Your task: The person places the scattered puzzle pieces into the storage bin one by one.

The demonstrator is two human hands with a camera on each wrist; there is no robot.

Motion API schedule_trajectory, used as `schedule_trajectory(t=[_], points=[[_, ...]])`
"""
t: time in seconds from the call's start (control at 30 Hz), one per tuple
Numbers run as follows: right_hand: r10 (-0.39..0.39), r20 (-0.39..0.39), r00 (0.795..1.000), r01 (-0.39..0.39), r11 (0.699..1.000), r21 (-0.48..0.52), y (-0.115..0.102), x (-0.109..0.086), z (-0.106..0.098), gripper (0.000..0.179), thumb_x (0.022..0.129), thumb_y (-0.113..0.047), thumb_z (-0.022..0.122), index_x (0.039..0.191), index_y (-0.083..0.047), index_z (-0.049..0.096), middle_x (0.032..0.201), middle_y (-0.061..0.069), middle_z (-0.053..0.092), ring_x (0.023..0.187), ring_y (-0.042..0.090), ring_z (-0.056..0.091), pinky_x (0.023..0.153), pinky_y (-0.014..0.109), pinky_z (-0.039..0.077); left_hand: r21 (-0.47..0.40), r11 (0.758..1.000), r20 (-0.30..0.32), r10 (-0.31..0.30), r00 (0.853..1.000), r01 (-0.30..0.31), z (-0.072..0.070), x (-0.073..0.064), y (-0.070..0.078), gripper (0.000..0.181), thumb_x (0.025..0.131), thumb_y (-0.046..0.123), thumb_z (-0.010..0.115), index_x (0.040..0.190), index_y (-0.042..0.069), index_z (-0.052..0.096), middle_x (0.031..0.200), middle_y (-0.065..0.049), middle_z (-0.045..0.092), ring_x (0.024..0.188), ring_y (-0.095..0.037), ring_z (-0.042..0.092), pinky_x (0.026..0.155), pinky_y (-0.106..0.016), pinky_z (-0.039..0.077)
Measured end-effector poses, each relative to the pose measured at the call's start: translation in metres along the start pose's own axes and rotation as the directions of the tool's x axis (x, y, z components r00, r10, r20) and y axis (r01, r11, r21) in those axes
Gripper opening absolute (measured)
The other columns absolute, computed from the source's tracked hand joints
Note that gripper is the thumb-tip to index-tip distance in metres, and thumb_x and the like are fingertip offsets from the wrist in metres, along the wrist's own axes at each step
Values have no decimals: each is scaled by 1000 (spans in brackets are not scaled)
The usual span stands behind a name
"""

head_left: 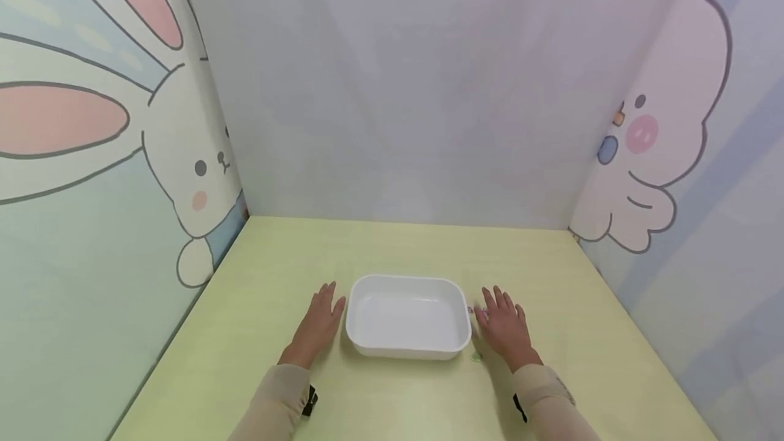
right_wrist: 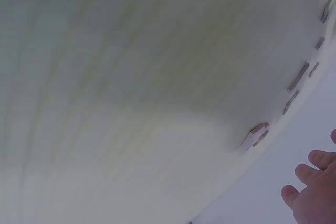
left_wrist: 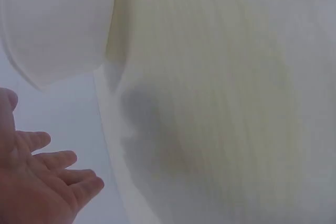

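A white rectangular dish with rounded corners and a raised rim sits on the table between both hands; no contents show inside it. To its left, my left hand has its fingers extended, thumb close to the dish's side. In the left wrist view that hand appears below the dish, holding nothing. My right hand is spread to the right of the dish, over a few small flat pieces. The right wrist view shows several such thin pieces lying flat beyond the fingers.
The pale yellow-green table meets a plain light curtain at the back. Side panels carry a cartoon rabbit on the left and a white cartoon animal on the right. Black straps show at both cuffs.
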State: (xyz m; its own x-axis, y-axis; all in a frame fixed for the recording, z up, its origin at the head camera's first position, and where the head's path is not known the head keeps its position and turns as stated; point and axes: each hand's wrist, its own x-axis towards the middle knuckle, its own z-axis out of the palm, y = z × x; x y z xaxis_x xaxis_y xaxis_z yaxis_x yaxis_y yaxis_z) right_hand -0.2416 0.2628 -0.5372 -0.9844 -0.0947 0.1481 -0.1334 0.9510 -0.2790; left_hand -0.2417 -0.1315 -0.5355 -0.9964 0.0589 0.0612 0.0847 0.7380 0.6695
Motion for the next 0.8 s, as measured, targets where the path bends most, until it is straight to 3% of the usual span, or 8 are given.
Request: schedule_trajectory(t=[0.33, 0.6, 0.8], points=[[-40, -13, 999, 40, 999, 18, 1, 5, 5, 49, 102, -26, 50, 139, 5, 45, 142, 30, 42, 132, 47, 35, 103, 65, 30, -270, 961, 16, -60, 998, 62, 10, -2, 3, 58, 105, 39, 40, 150, 3, 33, 146, -23, 42, 128, -45, 43, 102, -60, 36], [-69, -20, 997, 69, 998, 5, -5, 14, 5, 37, 96, -22, 63, 121, 4, 60, 122, 24, 57, 118, 44, 49, 94, 63, 38, -331, 942, 4, -47, 999, 45, 15, -2, 6, 50, 104, 30, 45, 145, 1, 41, 140, -22, 49, 123, -40, 50, 101, -55, 41], [-92, -10, 996, 92, 996, -3, -6, 19, 8, 27, 93, -17, 67, 111, 2, 66, 111, 18, 60, 110, 41, 53, 90, 60, 42, -349, 936, -11, -54, 998, 47, 19, -3, 7, 46, 104, 26, 47, 141, 0, 46, 136, -21, 53, 121, -38, 53, 102, -51, 41]])
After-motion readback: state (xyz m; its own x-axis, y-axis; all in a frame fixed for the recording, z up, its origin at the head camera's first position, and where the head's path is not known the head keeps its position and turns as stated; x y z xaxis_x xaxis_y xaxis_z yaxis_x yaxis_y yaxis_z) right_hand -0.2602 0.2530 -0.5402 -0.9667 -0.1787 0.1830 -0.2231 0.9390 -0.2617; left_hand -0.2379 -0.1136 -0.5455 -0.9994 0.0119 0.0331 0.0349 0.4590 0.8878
